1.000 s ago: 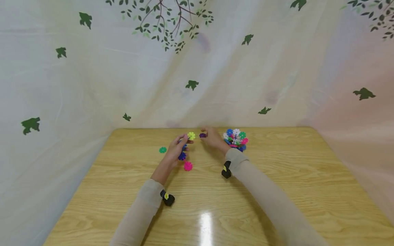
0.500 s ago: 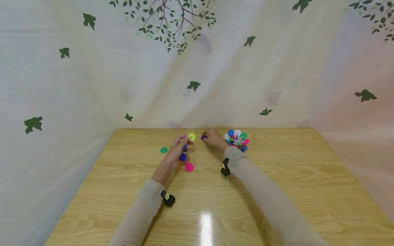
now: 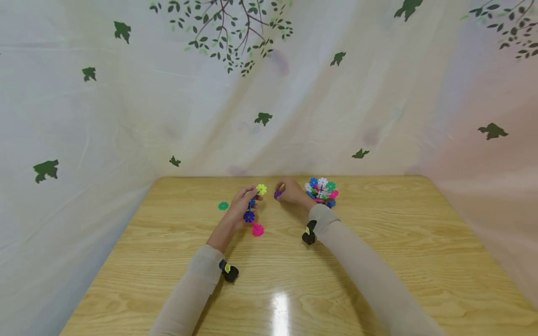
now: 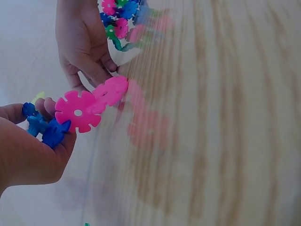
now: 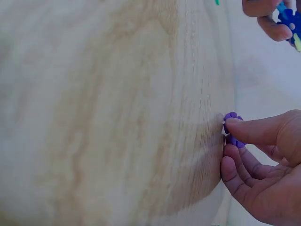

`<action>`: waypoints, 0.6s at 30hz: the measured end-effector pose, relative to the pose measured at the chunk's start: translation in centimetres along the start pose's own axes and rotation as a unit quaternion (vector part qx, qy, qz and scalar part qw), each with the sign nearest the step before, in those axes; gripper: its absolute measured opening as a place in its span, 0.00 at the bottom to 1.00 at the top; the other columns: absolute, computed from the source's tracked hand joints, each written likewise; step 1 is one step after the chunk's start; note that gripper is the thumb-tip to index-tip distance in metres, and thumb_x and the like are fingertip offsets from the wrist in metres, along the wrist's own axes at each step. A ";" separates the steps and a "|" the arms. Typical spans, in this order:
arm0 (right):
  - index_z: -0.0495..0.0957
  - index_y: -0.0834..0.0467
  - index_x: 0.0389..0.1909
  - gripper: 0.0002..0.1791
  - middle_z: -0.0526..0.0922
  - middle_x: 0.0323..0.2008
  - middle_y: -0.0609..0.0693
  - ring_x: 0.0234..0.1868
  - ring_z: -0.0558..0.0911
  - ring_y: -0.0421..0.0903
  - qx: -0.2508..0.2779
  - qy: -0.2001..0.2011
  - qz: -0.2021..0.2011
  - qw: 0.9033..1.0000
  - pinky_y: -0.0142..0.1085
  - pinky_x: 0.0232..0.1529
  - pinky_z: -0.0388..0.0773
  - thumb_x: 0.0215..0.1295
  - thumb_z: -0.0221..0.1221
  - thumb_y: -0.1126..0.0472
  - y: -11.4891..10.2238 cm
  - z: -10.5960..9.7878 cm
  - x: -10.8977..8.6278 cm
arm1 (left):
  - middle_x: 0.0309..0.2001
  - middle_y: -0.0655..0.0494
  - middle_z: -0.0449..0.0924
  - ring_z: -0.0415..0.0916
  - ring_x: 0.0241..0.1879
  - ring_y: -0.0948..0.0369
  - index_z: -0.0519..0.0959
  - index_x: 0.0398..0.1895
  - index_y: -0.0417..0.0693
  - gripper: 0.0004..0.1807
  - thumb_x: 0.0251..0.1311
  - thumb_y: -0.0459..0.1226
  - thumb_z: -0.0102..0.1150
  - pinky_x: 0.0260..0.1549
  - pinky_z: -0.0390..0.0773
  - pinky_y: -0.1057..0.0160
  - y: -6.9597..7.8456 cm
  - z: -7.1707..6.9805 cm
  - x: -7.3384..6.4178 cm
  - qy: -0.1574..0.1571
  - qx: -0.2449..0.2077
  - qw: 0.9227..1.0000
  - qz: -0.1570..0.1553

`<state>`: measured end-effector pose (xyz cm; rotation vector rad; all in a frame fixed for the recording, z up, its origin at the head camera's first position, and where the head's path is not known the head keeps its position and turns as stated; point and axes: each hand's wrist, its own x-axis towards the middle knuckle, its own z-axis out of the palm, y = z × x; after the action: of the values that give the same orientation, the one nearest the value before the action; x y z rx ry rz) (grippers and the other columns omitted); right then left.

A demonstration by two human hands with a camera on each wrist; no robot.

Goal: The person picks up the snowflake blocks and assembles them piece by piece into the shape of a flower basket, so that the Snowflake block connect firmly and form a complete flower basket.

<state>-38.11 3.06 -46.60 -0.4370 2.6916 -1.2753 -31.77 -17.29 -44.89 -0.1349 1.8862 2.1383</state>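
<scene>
My left hand [image 3: 238, 205] holds a chain of notched plastic snowflake discs near the back of the table. A yellow disc [image 3: 261, 189] sits at the chain's far end, past the fingertips. Blue discs [image 3: 249, 216] follow along the palm side, and a pink disc [image 4: 70, 110] hangs at the near end, with a second pink one joined to it in the left wrist view. Just to the right, my right hand [image 3: 295, 192] pinches a purple snowflake disc [image 5: 233, 116] between thumb and fingers, close over the tabletop. A small gap separates the purple disc from the yellow one.
A cluster of joined multicoloured discs [image 3: 322, 190] stands behind the right wrist. One loose green disc [image 3: 223, 206] lies left of the left hand. The wooden table [image 3: 269, 270] ends at a pale curtain [image 3: 302, 140] with printed leaves and birds.
The purple disc has turned in my right fingers and come slightly nearer to me. My left hand keeps its hold on the chain, almost still.
</scene>
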 end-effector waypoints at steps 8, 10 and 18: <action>0.81 0.71 0.45 0.11 0.85 0.35 0.61 0.27 0.77 0.38 0.081 0.009 0.005 0.997 0.26 0.24 0.74 0.61 0.63 0.76 -0.2 0.0 -1.5 | 0.34 0.60 0.73 0.63 0.24 0.68 0.72 0.59 0.49 0.14 0.77 0.44 0.51 0.20 0.68 0.73 0.1 0.2 -0.1 0.013 -0.024 1.000 -0.003; 0.83 0.70 0.45 0.11 0.86 0.35 0.60 0.28 0.78 0.37 0.096 0.028 0.004 0.995 0.27 0.27 0.77 0.62 0.64 0.74 -0.2 -0.1 -1.9 | 0.33 0.60 0.71 0.62 0.24 0.68 0.73 0.56 0.49 0.14 0.76 0.45 0.53 0.19 0.67 0.74 0.0 0.2 -0.1 0.017 -0.023 1.000 -0.001; 0.84 0.69 0.42 0.09 0.88 0.38 0.61 0.33 0.84 0.37 0.199 0.084 -0.040 0.976 0.34 0.39 0.84 0.62 0.68 0.69 -1.3 -0.4 -3.4 | 0.33 0.61 0.74 0.63 0.24 0.68 0.76 0.51 0.50 0.13 0.73 0.46 0.57 0.19 0.67 0.73 -0.1 0.3 0.0 0.033 -0.020 0.999 -0.008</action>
<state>-34.67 3.63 -45.33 -0.4037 2.4679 -1.8981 -31.72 -17.00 -44.94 -0.2290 1.8718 2.1876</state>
